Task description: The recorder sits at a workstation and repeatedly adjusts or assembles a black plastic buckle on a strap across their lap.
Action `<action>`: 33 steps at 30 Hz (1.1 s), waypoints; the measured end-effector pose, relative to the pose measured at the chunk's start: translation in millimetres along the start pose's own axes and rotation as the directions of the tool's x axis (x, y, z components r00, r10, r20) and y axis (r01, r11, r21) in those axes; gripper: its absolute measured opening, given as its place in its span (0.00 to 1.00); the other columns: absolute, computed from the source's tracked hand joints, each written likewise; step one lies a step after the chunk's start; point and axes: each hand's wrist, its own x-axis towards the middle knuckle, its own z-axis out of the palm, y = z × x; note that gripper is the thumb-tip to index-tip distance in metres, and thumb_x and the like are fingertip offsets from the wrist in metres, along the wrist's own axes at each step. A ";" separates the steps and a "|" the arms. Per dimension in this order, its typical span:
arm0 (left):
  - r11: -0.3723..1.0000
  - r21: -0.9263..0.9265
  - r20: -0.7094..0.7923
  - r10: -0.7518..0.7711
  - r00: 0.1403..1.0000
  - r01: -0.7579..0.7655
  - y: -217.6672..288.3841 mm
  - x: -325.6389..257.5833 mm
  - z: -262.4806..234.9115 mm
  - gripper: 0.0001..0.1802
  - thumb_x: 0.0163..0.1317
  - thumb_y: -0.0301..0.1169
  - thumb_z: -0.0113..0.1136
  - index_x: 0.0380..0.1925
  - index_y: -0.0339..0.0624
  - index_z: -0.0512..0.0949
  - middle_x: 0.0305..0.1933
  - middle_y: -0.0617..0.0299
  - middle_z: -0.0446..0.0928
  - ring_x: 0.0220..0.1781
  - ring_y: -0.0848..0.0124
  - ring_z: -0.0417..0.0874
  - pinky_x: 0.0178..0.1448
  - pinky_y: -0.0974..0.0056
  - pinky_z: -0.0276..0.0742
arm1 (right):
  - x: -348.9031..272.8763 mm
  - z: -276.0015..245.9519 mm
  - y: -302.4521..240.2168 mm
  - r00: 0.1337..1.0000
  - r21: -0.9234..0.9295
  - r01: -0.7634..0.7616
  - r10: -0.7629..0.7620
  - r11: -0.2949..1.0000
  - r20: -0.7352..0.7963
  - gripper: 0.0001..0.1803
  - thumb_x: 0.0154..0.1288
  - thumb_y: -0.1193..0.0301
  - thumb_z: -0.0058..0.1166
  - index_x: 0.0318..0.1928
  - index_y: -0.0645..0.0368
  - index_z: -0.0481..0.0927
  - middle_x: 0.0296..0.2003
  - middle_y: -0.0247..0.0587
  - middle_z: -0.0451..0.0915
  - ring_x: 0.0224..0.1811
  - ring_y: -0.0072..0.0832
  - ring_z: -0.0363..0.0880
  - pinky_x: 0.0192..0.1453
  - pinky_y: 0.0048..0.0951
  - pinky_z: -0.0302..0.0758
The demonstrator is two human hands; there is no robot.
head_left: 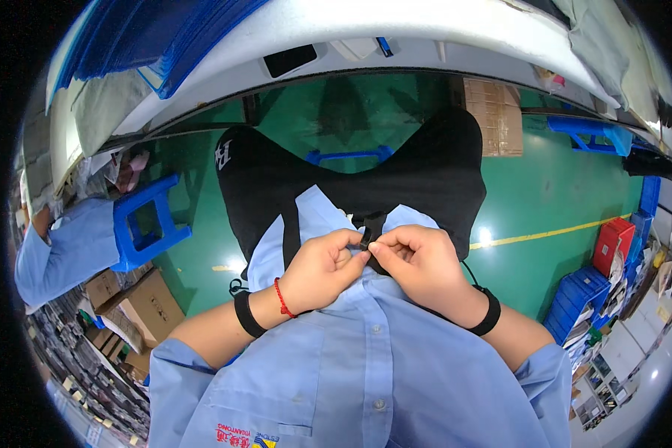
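Observation:
In front of my waist, my left hand point(322, 267) and my right hand point(420, 259) meet with fingertips almost touching. Both pinch a small black clip-like piece point(366, 237); its exact kind is too small to tell. A black strap point(373, 220) shows just beyond it, over the lower part of my light blue shirt point(343, 358). Each wrist wears a black band, and a red braided cord point(282, 297) circles the left one. My lap is covered by black trousers point(269, 172).
A white table point(224, 78) ahead holds a dark phone point(291, 60) and blue sheets point(157, 37). A blue stool point(149, 224) stands left beside a person's blue sleeve point(67, 243). Cardboard boxes point(151, 306) lie left; blue crates point(575, 299) and a red bin point(614, 245) stand right.

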 end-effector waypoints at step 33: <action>0.939 -0.208 0.397 -0.174 0.901 0.273 -4.3 8.3 -22.7 0.13 0.70 0.40 0.51 0.33 0.41 0.74 0.17 0.74 0.65 0.15 0.85 0.60 0.19 0.76 0.56 | -0.3 -11.1 9.5 0.926 0.324 -0.330 0.237 0.887 0.295 0.11 0.71 0.68 0.48 0.41 0.64 0.79 0.35 0.28 0.78 0.39 0.15 0.72 0.46 0.20 0.69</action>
